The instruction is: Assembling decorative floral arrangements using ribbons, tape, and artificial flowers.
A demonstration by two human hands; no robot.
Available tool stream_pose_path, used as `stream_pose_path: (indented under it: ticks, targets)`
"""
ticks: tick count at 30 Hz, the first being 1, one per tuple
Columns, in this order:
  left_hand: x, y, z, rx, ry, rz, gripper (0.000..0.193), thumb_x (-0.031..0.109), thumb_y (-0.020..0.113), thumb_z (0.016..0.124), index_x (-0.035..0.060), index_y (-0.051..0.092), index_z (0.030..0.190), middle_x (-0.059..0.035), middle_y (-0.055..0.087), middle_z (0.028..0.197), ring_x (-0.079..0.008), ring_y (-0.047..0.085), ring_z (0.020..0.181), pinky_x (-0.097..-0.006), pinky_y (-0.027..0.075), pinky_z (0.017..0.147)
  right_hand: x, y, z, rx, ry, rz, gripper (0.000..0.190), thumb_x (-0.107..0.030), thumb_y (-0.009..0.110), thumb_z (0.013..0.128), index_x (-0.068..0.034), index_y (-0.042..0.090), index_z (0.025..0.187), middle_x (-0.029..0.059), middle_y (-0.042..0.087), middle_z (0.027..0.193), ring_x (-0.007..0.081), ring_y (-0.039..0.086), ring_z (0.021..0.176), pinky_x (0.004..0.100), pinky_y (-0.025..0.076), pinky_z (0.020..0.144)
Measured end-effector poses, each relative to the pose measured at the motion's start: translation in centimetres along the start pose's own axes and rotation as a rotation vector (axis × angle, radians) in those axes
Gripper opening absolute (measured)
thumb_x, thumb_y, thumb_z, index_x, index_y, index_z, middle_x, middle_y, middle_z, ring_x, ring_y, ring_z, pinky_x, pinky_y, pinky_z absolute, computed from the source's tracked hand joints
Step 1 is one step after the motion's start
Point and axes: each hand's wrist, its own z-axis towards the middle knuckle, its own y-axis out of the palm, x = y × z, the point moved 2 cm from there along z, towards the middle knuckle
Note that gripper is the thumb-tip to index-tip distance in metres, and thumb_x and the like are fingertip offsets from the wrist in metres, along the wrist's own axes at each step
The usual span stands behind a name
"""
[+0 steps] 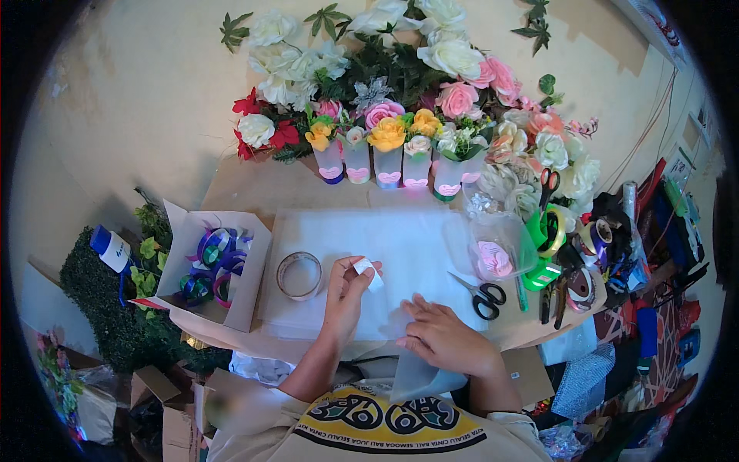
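Observation:
My left hand (344, 297) pinches a small white strip (369, 274), apparently a bit of tape, between thumb and fingers. It is raised over a stack of translucent white sheets (340, 231) on the table. Just left of this hand lies a roll of tape (299, 276). My right hand (444, 338) hovers or rests near the table's front edge, fingers slightly apart. Under its palm a curled translucent sheet (424, 375) extends over the edge towards my shirt; whether the hand touches it is hard to tell. Black-handled scissors (488, 300) lie to its right.
A white box (245, 283) of ribbon rolls stands left. At the back are several flower-filled translucent cylinders (388, 167) with pink labels, before artificial flowers (456, 99). On the right are a clear plastic tub (501, 248), a green tape dispenser (540, 274) and upright orange-handled scissors (548, 183).

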Motion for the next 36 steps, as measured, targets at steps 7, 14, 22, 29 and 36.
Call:
stream_pose_path:
  ticks: [7, 14, 22, 29, 36]
  targets:
    - [-0.4, 0.0, -0.1, 0.014, 0.026, 0.042, 0.025, 0.009, 0.051, 0.087, 0.0036, 0.040, 0.109, -0.0124, 0.054, 0.103, -0.0178, 0.052, 0.099, -0.0291, 0.039, 0.085, -0.9, -0.6, -0.5, -0.017, 0.045, -0.044, 0.031, -0.031, 0.050, 0.088, -0.001, 0.057, 0.082, 0.0246, 0.048, 0.120, 0.0360, 0.040, 0.119, 0.0453, 0.039, 0.084]
    - [-0.2, 0.0, -0.2, -0.105, 0.111, 0.218, 0.030, 0.010, 0.054, 0.086, 0.0029, 0.038, 0.111, -0.0126, 0.053, 0.103, -0.0170, 0.052, 0.098, -0.0286, 0.041, 0.083, 0.1, -1.0, -0.1, 0.074, 0.148, -0.125, 0.031, -0.028, 0.051, 0.087, 0.001, 0.058, 0.083, 0.0260, 0.047, 0.120, 0.0384, 0.042, 0.117, 0.0453, 0.037, 0.089]
    - [-0.5, 0.8, -0.4, -0.381, 0.078, 0.512, 0.034, 0.013, 0.048, 0.090, 0.0021, 0.032, 0.117, -0.0144, 0.052, 0.107, -0.0188, 0.051, 0.102, -0.0311, 0.041, 0.087, 1.2, -1.0, 0.4, 0.138, 0.146, -0.075, 0.031, -0.027, 0.050, 0.088, 0.003, 0.058, 0.084, 0.0273, 0.045, 0.122, 0.0407, 0.039, 0.118, 0.0473, 0.033, 0.094]
    - [1.1, 1.2, -1.1, -0.424, 0.004, 0.675, 0.046, 0.019, 0.051, 0.088, 0.0017, 0.027, 0.123, -0.0186, 0.053, 0.104, -0.0237, 0.054, 0.095, -0.0322, 0.042, 0.083, 0.8, -1.2, -0.4, 0.092, 0.058, -0.060, 0.033, -0.028, 0.048, 0.088, 0.003, 0.059, 0.086, 0.0297, 0.045, 0.119, 0.0427, 0.040, 0.117, 0.0478, 0.032, 0.095]
    - [2.5, 0.7, -1.4, -0.506, -0.072, 0.748, 0.048, 0.016, 0.051, 0.087, 0.0061, 0.027, 0.128, -0.0132, 0.055, 0.099, -0.0179, 0.053, 0.090, -0.0307, 0.042, 0.080, 0.3, -1.1, -0.7, 0.036, 0.054, -0.047, 0.034, -0.029, 0.046, 0.089, 0.002, 0.059, 0.084, 0.0287, 0.046, 0.119, 0.0418, 0.039, 0.117, 0.0478, 0.032, 0.095]
